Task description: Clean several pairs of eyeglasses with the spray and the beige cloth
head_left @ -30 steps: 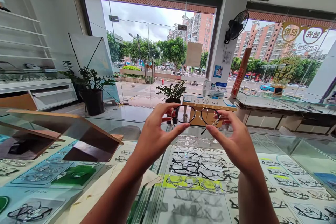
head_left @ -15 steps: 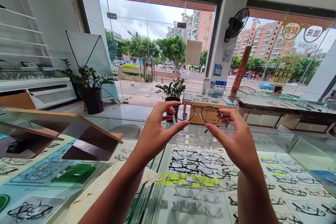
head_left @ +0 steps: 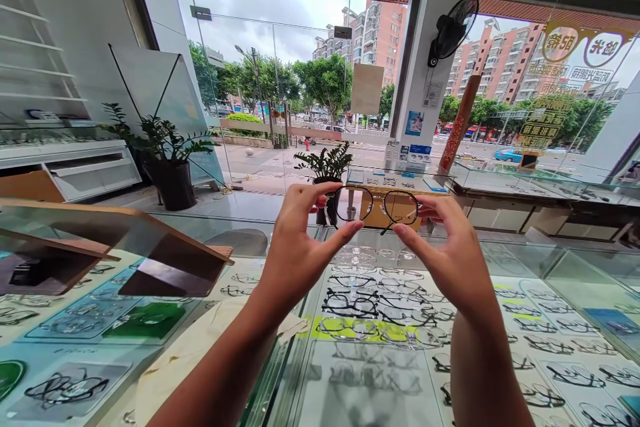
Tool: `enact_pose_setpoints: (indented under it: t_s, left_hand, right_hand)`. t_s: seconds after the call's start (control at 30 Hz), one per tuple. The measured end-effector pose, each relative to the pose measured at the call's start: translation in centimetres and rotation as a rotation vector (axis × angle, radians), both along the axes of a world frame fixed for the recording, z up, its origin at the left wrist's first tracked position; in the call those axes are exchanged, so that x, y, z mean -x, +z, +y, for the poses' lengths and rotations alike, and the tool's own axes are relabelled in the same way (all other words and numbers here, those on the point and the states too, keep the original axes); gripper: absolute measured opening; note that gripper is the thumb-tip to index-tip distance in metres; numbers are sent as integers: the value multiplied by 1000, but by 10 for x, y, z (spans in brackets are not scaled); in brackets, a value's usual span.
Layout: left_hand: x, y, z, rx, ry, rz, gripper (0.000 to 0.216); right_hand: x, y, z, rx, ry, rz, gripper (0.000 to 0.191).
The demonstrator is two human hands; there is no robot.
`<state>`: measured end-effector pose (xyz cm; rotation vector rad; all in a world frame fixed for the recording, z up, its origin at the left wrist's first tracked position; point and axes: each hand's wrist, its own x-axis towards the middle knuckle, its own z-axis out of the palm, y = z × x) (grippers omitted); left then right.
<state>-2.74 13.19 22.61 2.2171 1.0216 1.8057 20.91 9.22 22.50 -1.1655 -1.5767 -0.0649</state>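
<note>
A pair of eyeglasses (head_left: 379,199) with thin dark round rims and a metal bridge is held up in front of me, above the glass counter. My left hand (head_left: 305,240) pinches its left side, thumb below the lens and fingers at the upper edge. At the opposite side my right hand (head_left: 445,247) grips the frame between thumb and fingers. The temples point away and are partly hidden behind the hands; one dark tip shows below the right lens.
Beneath my arms, a glass display case (head_left: 370,360) holds rows of eyeglass frames (head_left: 377,303). A wooden stand (head_left: 175,247) and a cream cloth (head_left: 195,347) lie at left. Potted plants (head_left: 173,180) stand by the glass storefront. A wall fan (head_left: 453,30) hangs on the pillar.
The view has tipped slightly downward, so the background sits higher. Both hands still hold the eyeglasses, which have turned and tilted slightly; the dark temple tip shows more.
</note>
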Motion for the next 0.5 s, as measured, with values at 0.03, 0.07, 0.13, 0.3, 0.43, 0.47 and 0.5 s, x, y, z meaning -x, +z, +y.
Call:
enact_pose_setpoints:
  t_s: [0.03, 0.07, 0.13, 0.3, 0.43, 0.47, 0.5]
  left_hand:
    - [-1, 0, -1, -13, 10, 1, 52]
    - [-2, 1, -3, -24, 19, 3, 51]
    - [-3, 1, -5, -40, 34, 3, 51]
    - [-6, -1, -6, -43, 42, 6, 51]
    - [-7, -2, -6, -53, 58, -3, 50]
    - [-7, -3, -5, -54, 61, -5, 50]
    - [-8, -3, -5, -50, 63, -6, 50]
  right_hand:
    - [0, 0, 0, 2, 1, -2, 51]
    - [-1, 0, 0, 5, 2, -6, 51]
    - [-1, 0, 0, 8, 3, -14, 51]
    - [-1, 0, 0, 11, 0, -7, 54]
    - [-1, 0, 0, 35, 9, 0, 53]
    - [-1, 0, 0, 40, 9, 3, 53]
    - [-1, 0, 0, 44, 7, 5, 53]
